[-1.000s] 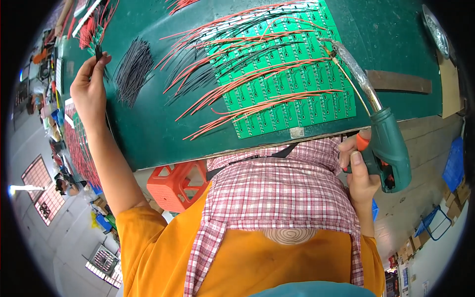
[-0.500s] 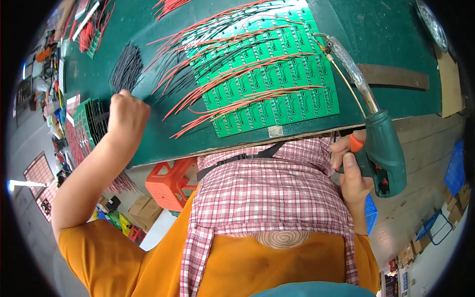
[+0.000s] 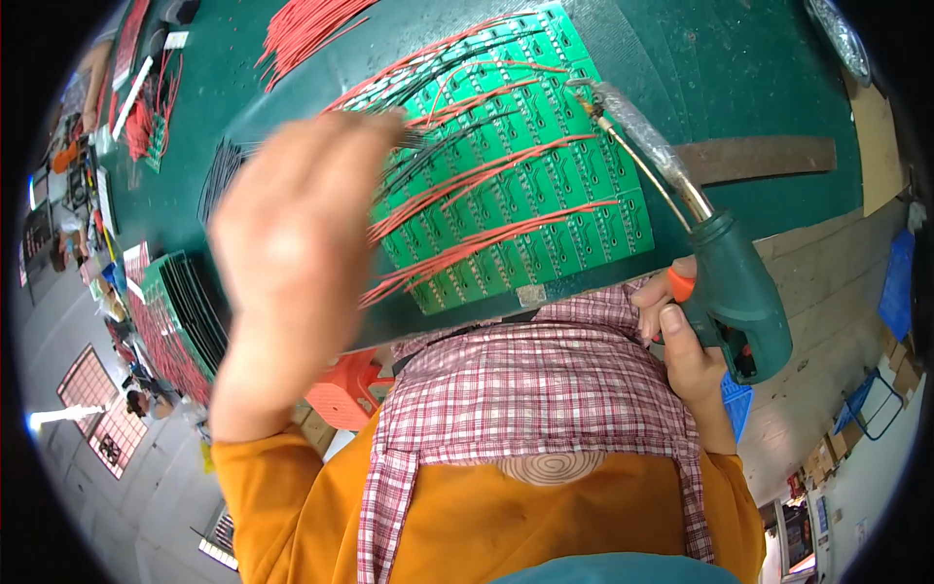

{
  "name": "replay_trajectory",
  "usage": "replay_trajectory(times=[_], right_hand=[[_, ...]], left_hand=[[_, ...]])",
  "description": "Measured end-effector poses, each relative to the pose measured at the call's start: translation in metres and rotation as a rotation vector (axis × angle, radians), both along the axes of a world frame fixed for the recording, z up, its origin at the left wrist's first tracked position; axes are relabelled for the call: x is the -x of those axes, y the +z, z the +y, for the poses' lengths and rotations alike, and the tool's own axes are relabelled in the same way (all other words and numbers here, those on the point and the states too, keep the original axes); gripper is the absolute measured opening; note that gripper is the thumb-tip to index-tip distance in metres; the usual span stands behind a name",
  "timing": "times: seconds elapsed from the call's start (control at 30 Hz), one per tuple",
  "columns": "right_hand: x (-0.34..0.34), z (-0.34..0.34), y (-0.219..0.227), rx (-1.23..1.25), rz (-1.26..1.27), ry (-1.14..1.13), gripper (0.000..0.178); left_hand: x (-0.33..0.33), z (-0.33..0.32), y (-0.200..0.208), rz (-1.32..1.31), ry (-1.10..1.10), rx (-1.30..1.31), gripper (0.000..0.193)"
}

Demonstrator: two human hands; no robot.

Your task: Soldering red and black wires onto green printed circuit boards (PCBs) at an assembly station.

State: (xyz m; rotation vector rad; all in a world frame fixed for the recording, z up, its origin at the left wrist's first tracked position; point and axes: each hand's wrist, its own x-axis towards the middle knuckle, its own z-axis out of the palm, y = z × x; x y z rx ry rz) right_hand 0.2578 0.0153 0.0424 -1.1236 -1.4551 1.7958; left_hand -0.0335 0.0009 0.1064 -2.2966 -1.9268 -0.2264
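My left hand (image 3: 302, 224), smeared by motion, is above the left edge of a green circuit board panel (image 3: 630, 219). Its fingers are pinched, and thin black wires (image 3: 416, 138) stick out at the fingertips. Rows of red wires (image 3: 486, 177) and black ones lie across the panel, their ends trailing off to the left. In my right hand (image 3: 693, 362) is a green soldering gun (image 3: 744, 287), a finger at its orange trigger. Its tip and thin solder feed tube reach over the panel's right edge; the tip seems close to the board, though I cannot tell whether it touches.
A pile of black wires (image 3: 220, 177) lies left of my hand, partly hidden. Beyond the panel is a red wire bundle (image 3: 316, 34). Stacked boards (image 3: 185, 302) stand at the table's left edge. A brown flat bar (image 3: 764, 159) lies at right; a red stool (image 3: 342, 391) stands below.
My left hand has moved from the black wire pile rightward to the panel, with black wires at its fingertips. The view has shifted slightly; my right hand still grips the soldering gun.
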Motion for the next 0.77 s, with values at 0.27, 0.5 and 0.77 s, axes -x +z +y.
replay_trajectory(times=[0.27,0.5,0.77], right_hand=[[-0.014,-0.006,0.012,-0.050,-0.098,0.104,0.034],[-0.021,0.001,0.028,0.070,-0.224,0.153,0.011],[-0.022,-0.008,0.020,0.151,-0.156,0.078,0.024]], left_hand=[[-0.039,0.019,-0.045,-0.126,-0.060,-0.131,0.021],[-0.044,0.021,-0.060,-0.170,-0.108,-0.277,0.019],[-0.048,0.018,-0.061,-0.157,-0.082,-0.242,0.019]])
